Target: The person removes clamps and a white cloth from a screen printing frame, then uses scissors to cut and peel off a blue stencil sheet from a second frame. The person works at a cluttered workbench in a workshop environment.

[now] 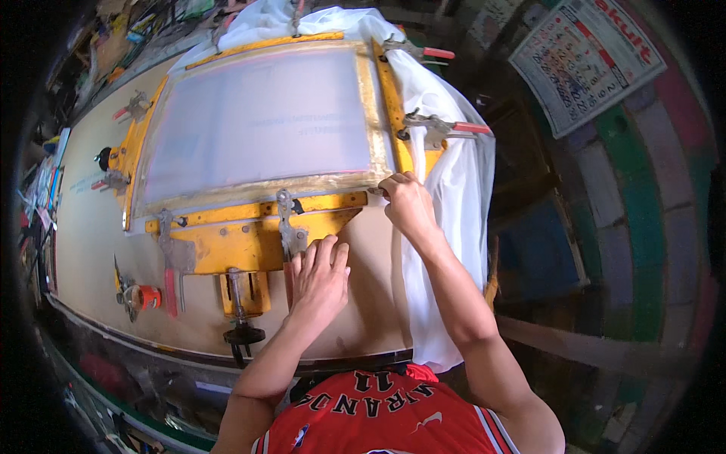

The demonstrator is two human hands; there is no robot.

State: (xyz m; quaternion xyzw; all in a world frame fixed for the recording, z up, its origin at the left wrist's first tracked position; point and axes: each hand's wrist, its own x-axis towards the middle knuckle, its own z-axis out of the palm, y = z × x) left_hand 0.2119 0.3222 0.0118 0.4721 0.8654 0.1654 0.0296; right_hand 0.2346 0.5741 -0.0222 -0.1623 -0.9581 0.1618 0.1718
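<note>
Right hand (408, 203): its grip is narrow, fingertips closed together at the near right corner of the taped frame (372, 113); a small dark bit shows at the tips, and we cannot tell what it is.
Left hand (321, 276): fingers bent over the edge of the near yellow bar (234, 246), just beside a metal clamp (284, 216); the thumb and palm are hidden, so we cannot tell whether its grip holds the clamp's red handle (288, 284).
Framed sheet: we see the translucent white sheet (257, 121) within the taped frame, bordered by yellow bars on the worktop (83, 242); faint lettering on it is too pale for us to read.
White cloth (454, 178): hangs in folds down the right side, partly behind the right forearm.
Orange-red container (145, 296): near the worktop's front left, its pale label too small for us to make out.
Calendar (586, 57): on the right, tilted, with red print and rows of dates.
Red jersey (378, 412): dark lettering, a number and small emblems, cut off below.
Rim: clutter at far left fades into blur and black.
</note>
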